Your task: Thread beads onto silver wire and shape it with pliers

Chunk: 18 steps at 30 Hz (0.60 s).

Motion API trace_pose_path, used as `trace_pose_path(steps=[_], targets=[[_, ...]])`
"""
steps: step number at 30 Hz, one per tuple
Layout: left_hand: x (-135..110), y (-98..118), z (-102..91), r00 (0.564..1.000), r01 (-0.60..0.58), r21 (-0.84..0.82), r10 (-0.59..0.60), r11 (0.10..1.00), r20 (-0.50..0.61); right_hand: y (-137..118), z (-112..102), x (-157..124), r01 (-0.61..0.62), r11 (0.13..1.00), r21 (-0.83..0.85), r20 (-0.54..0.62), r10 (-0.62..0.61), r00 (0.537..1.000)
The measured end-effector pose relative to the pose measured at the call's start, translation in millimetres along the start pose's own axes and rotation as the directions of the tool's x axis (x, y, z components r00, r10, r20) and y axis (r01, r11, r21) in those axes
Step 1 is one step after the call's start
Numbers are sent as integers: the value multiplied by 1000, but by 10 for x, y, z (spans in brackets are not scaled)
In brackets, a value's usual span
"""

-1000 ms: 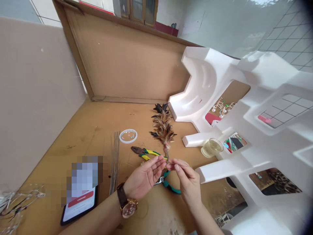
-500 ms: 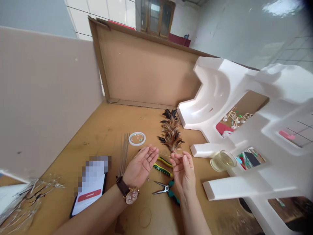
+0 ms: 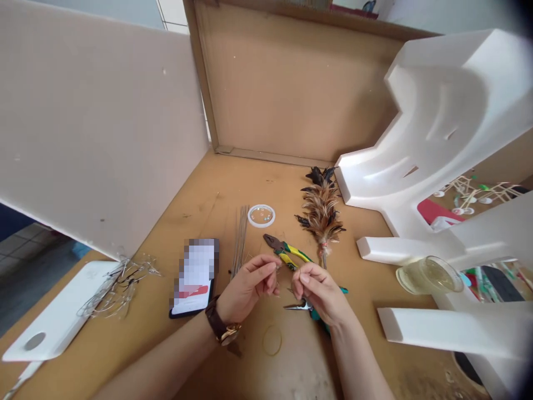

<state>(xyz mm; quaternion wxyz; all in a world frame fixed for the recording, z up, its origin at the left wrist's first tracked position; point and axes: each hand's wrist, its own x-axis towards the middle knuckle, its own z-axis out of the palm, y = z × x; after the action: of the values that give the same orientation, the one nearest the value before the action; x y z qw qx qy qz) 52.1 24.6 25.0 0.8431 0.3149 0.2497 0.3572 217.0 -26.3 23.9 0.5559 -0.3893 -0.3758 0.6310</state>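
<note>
My left hand [image 3: 255, 278], with a watch on its wrist, is closed in a pinch on a thin strand, barely visible at the fingertips. My right hand [image 3: 317, 290] faces it a short way off, thumb and fingers pinched on the strand too. Whether it is wire or thread I cannot tell. Just behind the fingers lie combination pliers [image 3: 275, 243] with yellow-green handles. Needle-nose pliers [image 3: 297, 306] with teal handles lie partly hidden under my right hand. A bundle of brown and black feathers [image 3: 321, 208] on a stick lies beyond it.
A round lid [image 3: 261, 224] holding small beads sits beside straight thin rods [image 3: 240, 239]. A phone [image 3: 194, 278], tangled wires [image 3: 120, 286] and a white flat device [image 3: 58, 316] lie left. A glass of liquid [image 3: 428, 276] stands among white foam packaging [image 3: 441, 328]. Cardboard [image 3: 300, 83] walls the back.
My hands have gone from palms up with loosely curled fingers, the strand stretched between them, to turned-in pinches. The camera view has tilted down and shifted left.
</note>
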Motion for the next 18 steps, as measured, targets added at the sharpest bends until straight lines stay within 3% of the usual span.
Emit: trace_pose_path(steps=[3,8,18], targets=[[-48,-66,-136,1000,-15,16,15,1000,-16,65,1,-22,-66,998,1,53,66,996],[-50,-102,-227,1000,7,139,-8,990,7,123,0,3,-177,984,0,40,177,983],[-74,-168,-318,995,42,282,-65,958,73,175,-32,8,-207,976,-69,62,211,976]])
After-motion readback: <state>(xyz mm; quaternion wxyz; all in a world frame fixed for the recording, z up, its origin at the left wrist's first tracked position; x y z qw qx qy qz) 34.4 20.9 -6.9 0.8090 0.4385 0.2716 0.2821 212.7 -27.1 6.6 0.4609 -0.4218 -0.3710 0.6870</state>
